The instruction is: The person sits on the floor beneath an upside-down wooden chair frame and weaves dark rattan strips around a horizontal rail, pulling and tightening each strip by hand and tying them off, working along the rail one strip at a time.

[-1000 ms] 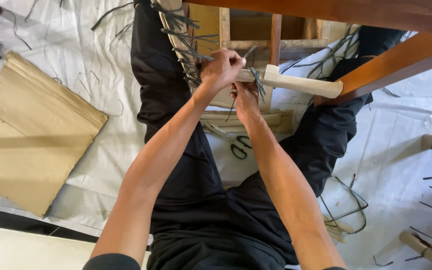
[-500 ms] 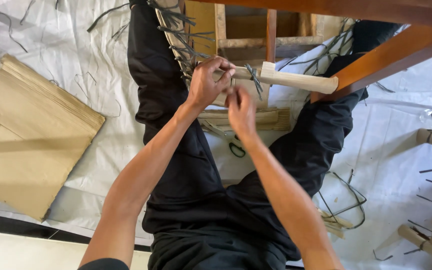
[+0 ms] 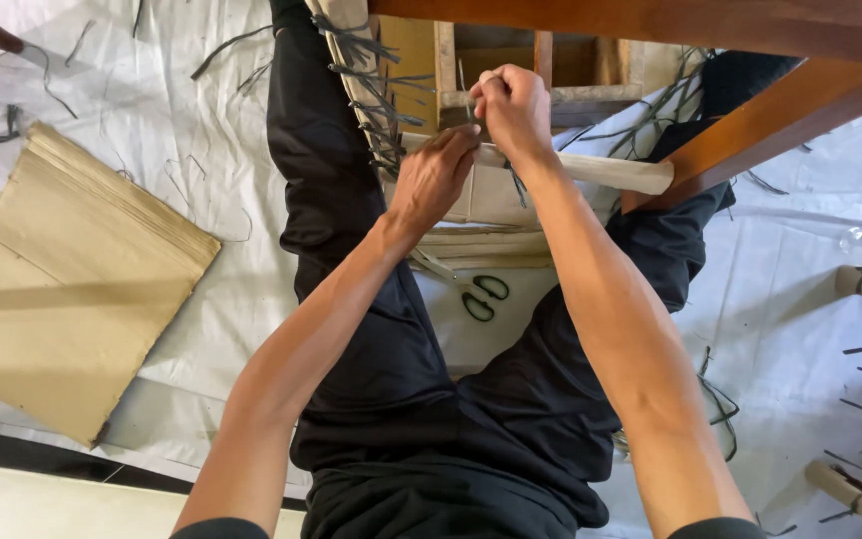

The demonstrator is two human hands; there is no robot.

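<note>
Our left hand (image 3: 433,178) rests on the pale rail (image 3: 591,170), fingers curled loosely over it and over a dark strip (image 3: 517,186) that hangs there; whether they pinch the strip we cannot tell. Our right hand (image 3: 514,108) is closed in a fist just above the rail, seemingly nipping a strip end, though the fingers hide it. The rail lies across our lap between the black-clad legs (image 3: 331,200), its long axis running left to right and dipping a little toward the right, where its round end meets the brown frame (image 3: 750,130). We judge the rail stiff and light enough to steady with one palm, best held on its bare middle. The strips look thin, limp and springy, likely to slip unless gripped close to the rail. Scissors (image 3: 481,295) lie on the white sheet (image 3: 790,260) below the hands, and cardboard (image 3: 72,289) sits well apart on our left
</note>
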